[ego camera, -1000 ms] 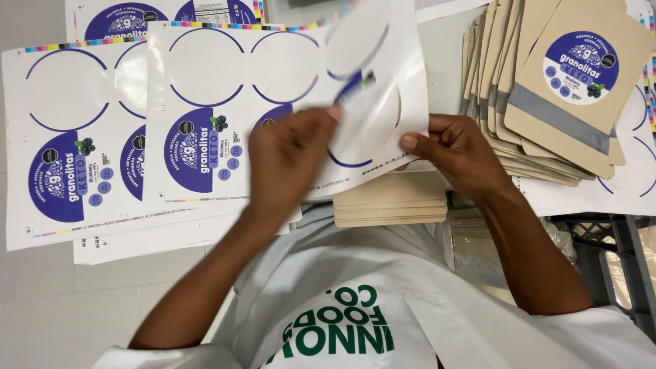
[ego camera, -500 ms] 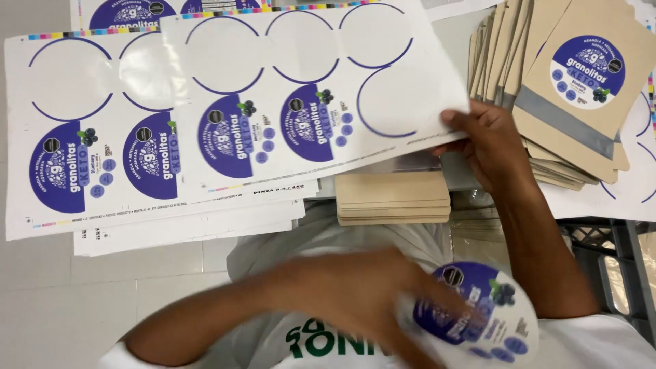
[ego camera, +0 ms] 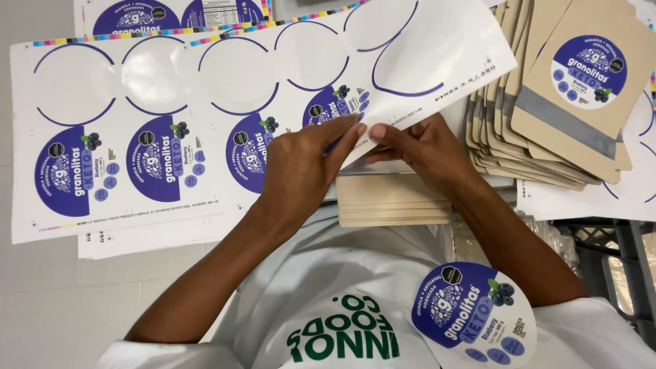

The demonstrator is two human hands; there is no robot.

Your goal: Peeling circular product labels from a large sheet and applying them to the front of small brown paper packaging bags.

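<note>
Nearest me: I see a round blue-and-white sticker (ego camera: 473, 314) stuck on the front of the white shirt (ego camera: 328, 301), already off its sheet.
Left hand (ego camera: 304, 167): fingers pinched together on the near edge of the sheet of stickers (ego camera: 437, 51), thumb and forefinger at a blue sticker there.
Right hand (ego camera: 420, 147): fingers closed on the same near edge, just beside the left fingertips, the two hands touching.
Under the hands: a small stack of tan pouches (ego camera: 389, 201) lies at the near edge of the worktop (ego camera: 41, 301).
Held sheet: lifted at its right end; I count several empty round outlines on it and a few blue stickers left along its near side.
Left side: a second sheet (ego camera: 102, 171), two empty outlines far, two stickers near.
Far right: fanned tan pouches (ego camera: 547, 116), the top one already bearing a sticker.
Progress, as I judge it: part done; many stickers peeled, several remain, and plain pouches wait.
</note>
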